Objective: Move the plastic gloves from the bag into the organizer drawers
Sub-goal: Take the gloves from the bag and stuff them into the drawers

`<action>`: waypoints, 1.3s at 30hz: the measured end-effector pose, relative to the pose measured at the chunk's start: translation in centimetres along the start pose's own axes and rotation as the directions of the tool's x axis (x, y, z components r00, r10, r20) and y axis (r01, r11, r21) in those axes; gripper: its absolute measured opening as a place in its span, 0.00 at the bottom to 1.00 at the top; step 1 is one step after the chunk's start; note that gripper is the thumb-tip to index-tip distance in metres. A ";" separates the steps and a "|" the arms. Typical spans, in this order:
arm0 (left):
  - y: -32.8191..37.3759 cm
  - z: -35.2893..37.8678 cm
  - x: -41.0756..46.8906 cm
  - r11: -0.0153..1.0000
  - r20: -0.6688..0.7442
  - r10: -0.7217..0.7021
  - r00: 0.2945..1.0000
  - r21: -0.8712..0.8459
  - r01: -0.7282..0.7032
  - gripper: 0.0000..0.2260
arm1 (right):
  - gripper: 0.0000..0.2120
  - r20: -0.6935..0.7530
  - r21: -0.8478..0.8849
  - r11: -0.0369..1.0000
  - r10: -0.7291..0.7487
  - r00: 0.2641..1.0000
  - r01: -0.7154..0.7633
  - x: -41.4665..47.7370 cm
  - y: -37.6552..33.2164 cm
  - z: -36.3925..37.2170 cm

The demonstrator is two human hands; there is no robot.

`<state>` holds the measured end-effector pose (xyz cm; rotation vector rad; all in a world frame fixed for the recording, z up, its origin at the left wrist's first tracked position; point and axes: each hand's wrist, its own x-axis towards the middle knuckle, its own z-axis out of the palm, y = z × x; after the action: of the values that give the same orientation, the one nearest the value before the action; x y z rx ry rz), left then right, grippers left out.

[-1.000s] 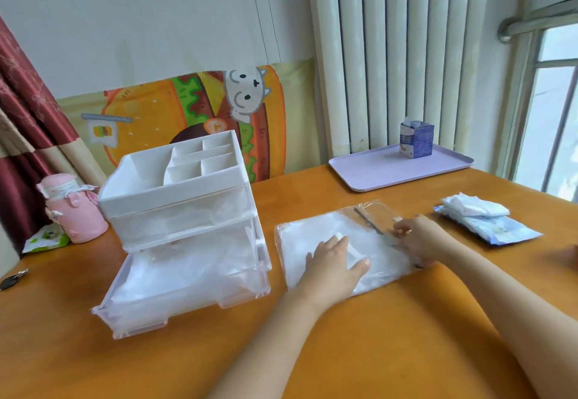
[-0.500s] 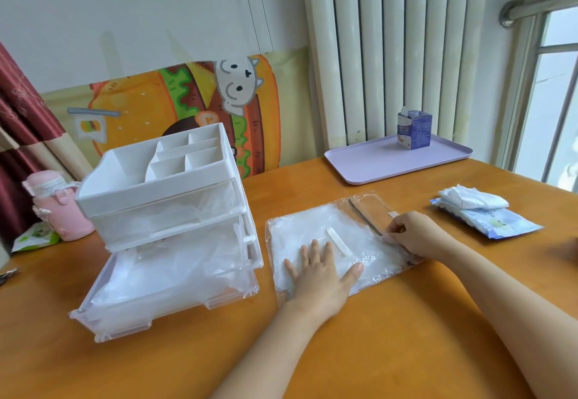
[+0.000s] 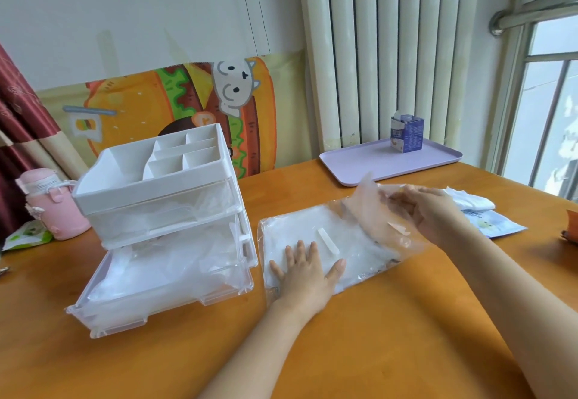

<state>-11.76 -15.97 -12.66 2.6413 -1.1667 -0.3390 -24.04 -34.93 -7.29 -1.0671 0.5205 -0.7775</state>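
Observation:
A clear bag of plastic gloves lies flat on the wooden table, right of the white organizer. My left hand presses flat on the bag's near left part, fingers straight. My right hand pinches a thin clear glove sheet and holds it lifted above the bag's right end. The organizer's bottom drawer is pulled out and holds crumpled clear gloves. The drawer above it is shut and also shows plastic inside.
A lilac tray with a small blue carton stands at the back right. A white and blue packet lies behind my right hand. A pink bottle stands at the far left by the curtain.
My right hand has lifted a clear sheet up from the bag's right end. My left hand has slid slightly toward the bag's near left corner and stays pressed down.

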 end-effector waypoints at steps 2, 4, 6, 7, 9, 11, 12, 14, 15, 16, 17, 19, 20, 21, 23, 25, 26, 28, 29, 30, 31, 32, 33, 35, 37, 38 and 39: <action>0.0 0.1 0.2 1.000 0.002 -0.006 1.000 0.001 0.006 0.35 | 0.15 0.113 0.165 0.985 -0.076 0.991 0.056 -1.2 -1.8 0.6; 0.6 -0.6 0.1 0.983 -0.032 0.033 0.999 -0.179 -0.038 0.36 | 0.17 0.246 0.323 0.945 -0.138 0.959 0.053 -2.6 -3.2 1.6; 1.5 -1.8 -0.5 0.792 -0.070 0.084 0.994 -0.601 -0.109 0.39 | 0.17 0.346 0.375 0.926 -0.106 0.932 -0.034 -3.5 -3.8 2.4; 1.8 -2.3 -0.7 0.616 -0.095 0.095 0.991 -0.776 -0.134 0.41 | 0.17 0.425 0.384 0.918 -0.078 0.902 -0.102 -4.3 -4.1 2.8; 1.5 -3.0 -0.6 0.362 -0.093 0.114 0.989 -0.923 -0.129 0.50 | 0.17 0.612 0.327 0.907 0.010 0.791 -0.265 -5.4 -4.1 3.5; 1.5 -3.6 -1.1 0.215 -0.040 0.183 0.982 -0.973 -0.080 0.57 | 0.16 0.673 0.277 0.908 0.051 0.738 -0.314 -6.2 -4.3 3.9; 1.4 -3.8 -1.5 0.134 -0.015 0.229 0.973 -0.990 -0.046 0.60 | 0.10 0.631 0.258 0.918 0.076 0.772 -0.301 -6.1 -4.4 3.9; 2.4 -5.2 -3.3 0.013 0.019 0.296 0.955 -1.000 0.016 0.64 | 0.12 0.561 0.228 0.953 0.040 0.827 -0.201 -6.2 -4.2 3.5; 2.4 -5.3 -3.6 -0.021 0.032 0.322 0.946 -0.999 0.041 0.64 | 0.19 0.602 0.184 0.962 0.052 0.797 -0.202 -5.7 -4.0 3.1; 2.1 -5.3 -3.8 -0.039 0.025 0.361 0.932 -0.998 0.042 0.59 | 0.22 0.644 0.144 0.966 0.072 0.762 -0.213 -5.6 -4.0 3.0; 2.4 -5.1 -3.9 -0.076 0.027 0.378 0.925 -0.995 0.060 0.52 | 0.22 0.673 0.106 0.970 0.092 0.734 -0.219 -5.5 -4.1 3.0; 2.1 -4.6 -3.5 -0.114 0.080 0.502 0.861 -0.981 0.157 0.50 | 0.19 0.654 0.075 0.975 0.110 0.748 -0.209 -5.0 -4.2 2.4; 1.5 -4.5 -3.6 -0.118 0.060 0.560 0.826 -0.981 0.151 0.50 | 0.15 0.638 0.072 0.974 0.119 0.761 -0.213 -4.6 -4.3 2.1; 1.0 -4.4 -3.4 -0.110 0.060 0.630 0.774 -0.980 0.166 0.48 | 0.11 0.649 0.073 0.966 0.143 0.747 -0.249 -4.7 -4.5 1.9; 0.8 -5.4 -3.1 -0.079 0.056 0.661 0.748 -0.986 0.144 0.39 | 0.15 0.663 0.122 0.957 0.118 0.740 -0.262 -4.1 -4.1 0.9; 1.1 -6.5 -3.2 0.049 0.082 0.574 0.815 -0.997 0.065 0.23 | 0.19 0.646 0.119 0.967 0.095 0.757 -0.223 -3.6 -4.2 0.0; 1.2 -7.0 -3.2 0.133 0.062 0.484 0.873 -0.991 -0.003 0.16 | 0.23 0.696 0.104 0.960 0.118 0.709 -0.261 -2.8 -3.8 0.1; 1.4 -8.3 -3.7 0.297 -0.050 0.329 0.943 -0.942 -0.154 0.06 | 0.38 0.682 0.063 0.962 0.152 0.715 -0.264 -2.5 -4.5 -0.1; 1.7 -9.3 -4.5 0.359 -0.132 0.281 0.951 -0.904 -0.231 0.04 | 0.38 0.677 0.101 0.949 0.154 0.720 -0.299 -2.7 -4.4 -0.2; 1.9 -10.1 -5.2 0.412 -0.211 0.251 0.945 -0.860 -0.302 0.05 | 0.34 0.677 0.084 0.960 0.142 0.722 -0.267 -2.8 -4.4 -0.3; 1.9 -11.1 -6.1 0.465 -0.286 0.228 0.931 -0.808 -0.362 0.05 | 0.34 0.711 0.087 0.968 0.104 0.696 -0.234 -3.9 -4.6 0.3; 1.6 -11.9 -6.7 0.518 -0.358 0.218 0.908 -0.746 -0.419 0.04 | 0.37 0.711 0.026 0.979 0.126 0.691 -0.204 -4.4 -4.5 0.7; 1.4 -12.6 -7.4 0.572 -0.407 0.211 0.889 -0.686 -0.450 0.04 | 0.38 0.693 -0.002 0.987 0.116 0.712 -0.159 -5.0 -4.4 1.3; 0.3 -13.8 -8.4 0.653 -0.461 0.217 0.861 -0.587 -0.479 0.05 | 0.44 0.679 -0.153 0.984 0.174 0.713 -0.095 -5.7 -3.9 2.4; -0.7 -14.9 -9.4 0.681 -0.471 0.221 0.854 -0.552 -0.481 0.05 | 0.21 0.741 -0.273 0.961 0.181 0.647 0.044 -6.6 -3.5 3.8; -1.5 -15.5 -10.0 0.689 -0.473 0.220 0.853 -0.544 -0.479 0.04 | 0.12 0.746 -0.325 0.942 0.200 0.635 0.084 -7.0 -3.1 4.5; -1.9 -16.0 -10.4 0.697 -0.467 0.218 0.857 -0.540 -0.472 0.04 | 0.10 0.775 -0.304 0.951 0.216 0.594 0.051 -7.1 -2.6 5.0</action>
<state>-12.41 -5.07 3.04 1.7341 -1.1350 -0.1172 -25.77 -27.24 -2.75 -1.5324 -0.1183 -0.0518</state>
